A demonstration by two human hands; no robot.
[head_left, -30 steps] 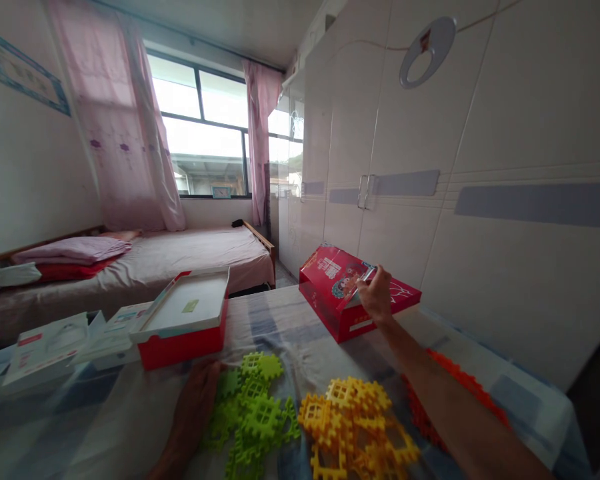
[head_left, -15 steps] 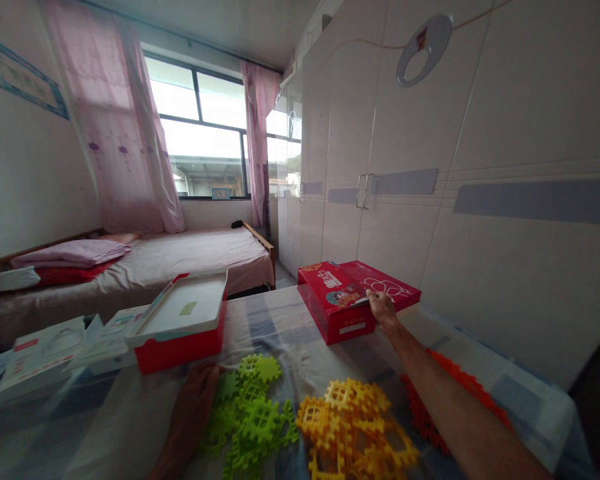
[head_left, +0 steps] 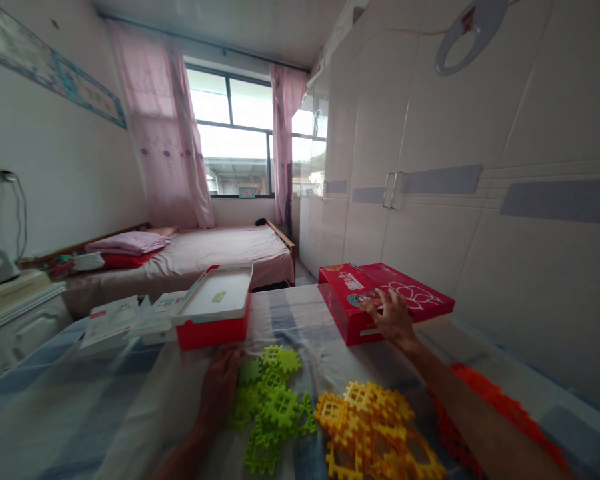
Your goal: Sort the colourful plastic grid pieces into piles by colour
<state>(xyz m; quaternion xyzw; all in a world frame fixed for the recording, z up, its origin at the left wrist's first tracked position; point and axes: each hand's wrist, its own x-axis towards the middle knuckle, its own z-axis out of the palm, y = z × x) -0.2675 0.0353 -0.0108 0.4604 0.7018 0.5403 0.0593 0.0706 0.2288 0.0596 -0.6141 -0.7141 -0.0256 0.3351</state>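
My right hand (head_left: 391, 315) lies with fingers spread on top of a red box (head_left: 420, 301) that sits flat at the far right of the table. My left hand (head_left: 221, 385) rests open, palm down, on the cloth beside a heap of green waffle-shaped blocks (head_left: 270, 407). A pile of yellow blocks (head_left: 375, 430) lies under my right forearm, and orange-red blocks (head_left: 500, 410) lie to its right.
An open red tray with a white inside (head_left: 215, 312) stands at the table's far middle, with white leaflets and boxes (head_left: 115, 319) to its left. A bed (head_left: 205, 250) lies beyond, a white wardrobe (head_left: 430, 180) along the right wall.
The red box was tilted up in my right hand; it has come down flat on the table and my hand now lies open on its top. The view shifted left.
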